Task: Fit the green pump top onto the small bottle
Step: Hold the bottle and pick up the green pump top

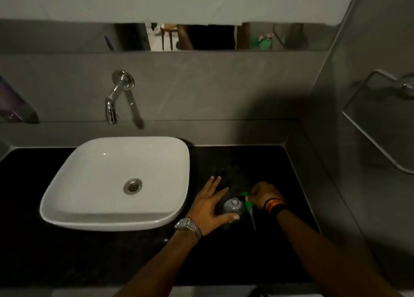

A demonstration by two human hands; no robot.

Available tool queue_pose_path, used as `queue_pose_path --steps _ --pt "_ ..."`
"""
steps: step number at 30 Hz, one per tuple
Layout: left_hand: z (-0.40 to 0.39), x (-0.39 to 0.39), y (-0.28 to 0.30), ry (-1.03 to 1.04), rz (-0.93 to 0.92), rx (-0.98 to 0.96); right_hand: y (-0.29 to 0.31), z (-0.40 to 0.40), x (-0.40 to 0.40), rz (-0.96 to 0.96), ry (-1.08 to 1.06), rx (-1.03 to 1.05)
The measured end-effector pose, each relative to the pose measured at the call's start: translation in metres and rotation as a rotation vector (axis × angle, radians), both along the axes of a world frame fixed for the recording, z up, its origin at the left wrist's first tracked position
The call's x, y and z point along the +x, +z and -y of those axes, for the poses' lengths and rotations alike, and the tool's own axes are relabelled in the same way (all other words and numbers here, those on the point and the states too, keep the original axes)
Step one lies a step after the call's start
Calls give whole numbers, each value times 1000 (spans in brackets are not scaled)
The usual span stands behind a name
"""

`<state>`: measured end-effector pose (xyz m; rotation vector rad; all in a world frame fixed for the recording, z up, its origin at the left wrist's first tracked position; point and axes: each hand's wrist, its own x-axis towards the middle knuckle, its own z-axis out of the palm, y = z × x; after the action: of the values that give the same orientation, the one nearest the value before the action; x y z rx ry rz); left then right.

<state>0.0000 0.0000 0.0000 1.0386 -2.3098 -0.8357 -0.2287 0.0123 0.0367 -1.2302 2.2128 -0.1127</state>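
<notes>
Bottle: small bottle upright on black counter, contents unclear.
L hand: fingers spread, thumb touching bottle.
R hand: fingers pinching green pump top beside bottle mouth.
Sink: just left, empty.

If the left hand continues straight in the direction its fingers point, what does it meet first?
Probably only bare black countertop, then the grey wall. The left hand points up-right, past the sink; depth is unclear.

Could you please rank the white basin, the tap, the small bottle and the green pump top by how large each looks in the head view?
1. white basin
2. tap
3. small bottle
4. green pump top, partly hidden by the right hand
</notes>
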Motion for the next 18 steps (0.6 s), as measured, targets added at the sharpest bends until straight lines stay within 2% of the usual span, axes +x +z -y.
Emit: queue_pose_path --steps 9,12,15,18 --pt "4 -12 -15 65 -42 132 -27 1 13 -92 -6 17" --pt "0 -13 -16 82 -48 178 -29 0 12 -48 -51 -4" --pt "-3 -12 -15 100 -80 228 -13 -4 6 85 -110 -101" --pt "-2 -12 -12 95 -65 228 19 -15 -3 195 -160 -369"
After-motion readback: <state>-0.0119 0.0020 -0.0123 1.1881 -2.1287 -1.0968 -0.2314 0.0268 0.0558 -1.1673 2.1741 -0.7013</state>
